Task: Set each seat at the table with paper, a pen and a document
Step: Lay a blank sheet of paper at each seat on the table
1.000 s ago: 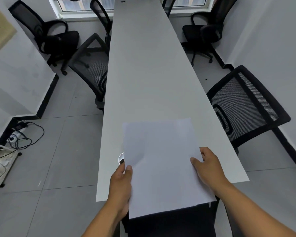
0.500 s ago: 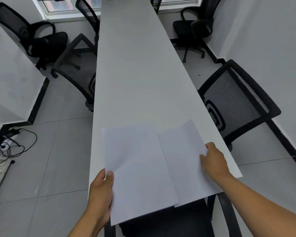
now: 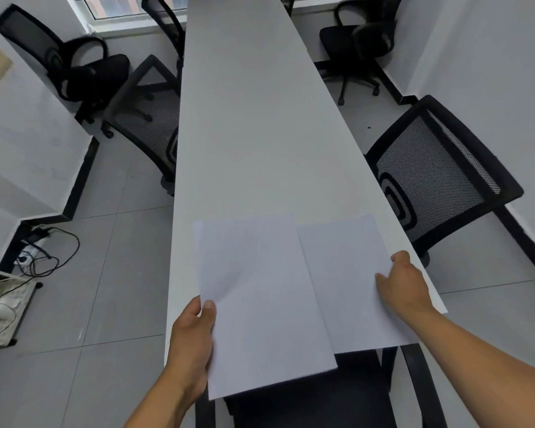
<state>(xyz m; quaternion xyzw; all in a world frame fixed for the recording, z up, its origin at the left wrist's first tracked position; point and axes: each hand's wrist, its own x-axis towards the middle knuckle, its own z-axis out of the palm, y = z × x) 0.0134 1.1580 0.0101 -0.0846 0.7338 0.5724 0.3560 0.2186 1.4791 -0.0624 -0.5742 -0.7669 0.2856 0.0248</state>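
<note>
Left hand: pinching left sheet, which is overhanging the worktop near edge.
Right hand: fingers spread, pressing right sheet at near right corner.

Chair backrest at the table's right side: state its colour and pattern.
Black frame with see-through black mesh backrest, clearest in the head view.

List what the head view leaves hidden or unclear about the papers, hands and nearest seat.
- Left sheet: one or several, edges too thin to tell.
- Right sheet: its left edge lies under the left sheet.
- Left hand: fingers hidden beneath the paper.
- Near chair: mostly covered by the table and papers, cut off by the bottom edge.
</note>
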